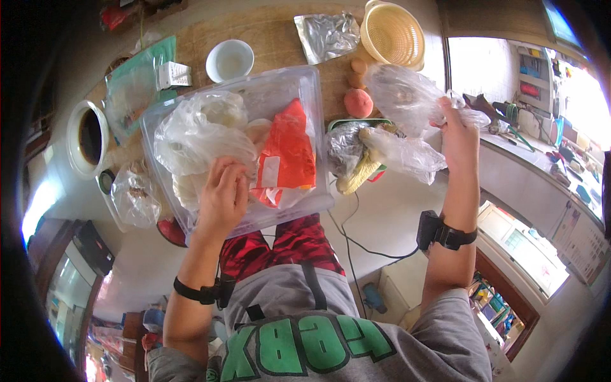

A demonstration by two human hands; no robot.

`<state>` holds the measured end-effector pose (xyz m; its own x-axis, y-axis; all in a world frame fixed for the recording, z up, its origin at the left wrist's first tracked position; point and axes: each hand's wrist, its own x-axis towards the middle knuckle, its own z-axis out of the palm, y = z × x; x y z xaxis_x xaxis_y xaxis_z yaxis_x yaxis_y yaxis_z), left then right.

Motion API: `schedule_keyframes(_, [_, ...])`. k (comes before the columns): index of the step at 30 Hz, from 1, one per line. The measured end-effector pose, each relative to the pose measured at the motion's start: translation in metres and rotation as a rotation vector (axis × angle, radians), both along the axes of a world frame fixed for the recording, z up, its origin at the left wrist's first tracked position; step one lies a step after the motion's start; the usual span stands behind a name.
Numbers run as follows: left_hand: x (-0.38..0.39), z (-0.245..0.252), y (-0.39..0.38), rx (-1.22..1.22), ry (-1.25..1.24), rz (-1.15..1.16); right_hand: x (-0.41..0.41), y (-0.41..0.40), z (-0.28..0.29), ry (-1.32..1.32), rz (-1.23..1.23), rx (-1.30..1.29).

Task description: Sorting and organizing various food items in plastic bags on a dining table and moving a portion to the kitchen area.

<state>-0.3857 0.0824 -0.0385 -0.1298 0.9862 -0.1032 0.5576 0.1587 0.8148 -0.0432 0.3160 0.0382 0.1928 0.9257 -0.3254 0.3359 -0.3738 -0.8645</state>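
My right hand [451,119] is raised at the right, gripping the gathered end of a clear plastic bag [403,98] with something small inside. Below it, several bagged items, one of them a yellowish vegetable [357,174], rest in a green-rimmed container [336,122]. My left hand [229,188] reaches over a clear plastic bin [312,90], its curled fingers at the edge of a crumpled translucent bag [203,131]; whether they grip it is unclear. A red-orange packet [289,148] lies in the bin's right part, beside pale round items partly hidden by the bag.
Behind the bin, a white bowl [230,60], silver pouch [329,36], yellow colander [394,36] and round pink fruit [358,103] stand on the wooden table [267,31]. At left are a bowl of dark liquid [90,138] and green-edged bag [138,88]. Cables [351,238] hang below.
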Motion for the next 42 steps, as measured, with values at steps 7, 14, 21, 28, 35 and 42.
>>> schedule_keyframes(7, [0.011, -0.004, 0.0, 0.023, 0.012, -0.055, -0.049, -0.01, -0.037, 0.254, -0.066, -0.022])
schedule_keyframes(14, [0.012, -0.001, -0.004, 0.003, -0.028, -0.034, -0.091, -0.009, -0.099, 0.42, -0.294, -0.073])
schedule_keyframes(21, [0.01, 0.001, -0.01, 0.018, -0.051, 0.034, -0.102, -0.019, -0.135, 0.228, -0.304, -0.143])
schedule_keyframes(28, [0.0, -0.005, -0.022, 0.031, -0.036, 0.082, -0.098, -0.024, -0.121, 0.211, -0.385, -0.099])
schedule_keyframes(35, [-0.011, -0.011, -0.025, -0.008, -0.076, 0.06, -0.083, -0.022, -0.11, -0.227, 0.157, -0.427])
schedule_keyframes(42, [-0.006, 0.003, -0.011, -0.11, -0.026, -0.052, -0.082, -0.1, -0.058, -0.599, 0.853, 0.195])
